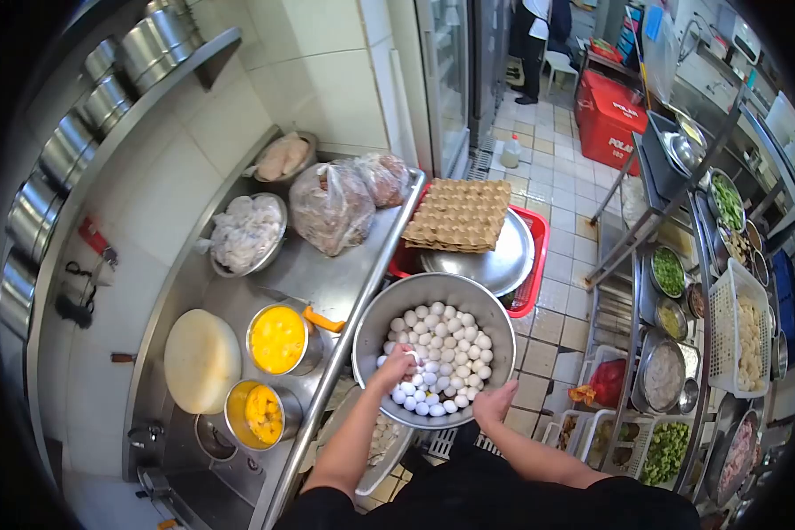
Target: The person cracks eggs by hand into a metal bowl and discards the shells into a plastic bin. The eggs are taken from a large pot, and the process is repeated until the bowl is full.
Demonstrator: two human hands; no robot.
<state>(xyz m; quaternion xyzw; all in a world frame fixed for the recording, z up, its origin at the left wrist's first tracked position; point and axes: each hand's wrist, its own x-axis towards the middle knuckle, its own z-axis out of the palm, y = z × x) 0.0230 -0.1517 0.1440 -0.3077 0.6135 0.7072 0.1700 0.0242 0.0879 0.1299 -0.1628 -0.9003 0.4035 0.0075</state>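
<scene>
A large steel bowl (389, 309) full of white eggs (446, 349) sits in front of me at the counter's edge. My left hand (396, 364) reaches into the bowl with its fingers closed around an egg. My right hand (495, 402) rests on the bowl's near rim, fingers curled over the edge.
On the steel counter (327, 278) stand two pots of yellow liquid (277, 338), a white lid (201, 359), bagged food (331, 208) and bowls. Stacked egg trays (458, 215) lie on a red crate. Racks of vegetables (671, 353) stand right. A person (532, 44) stands far back.
</scene>
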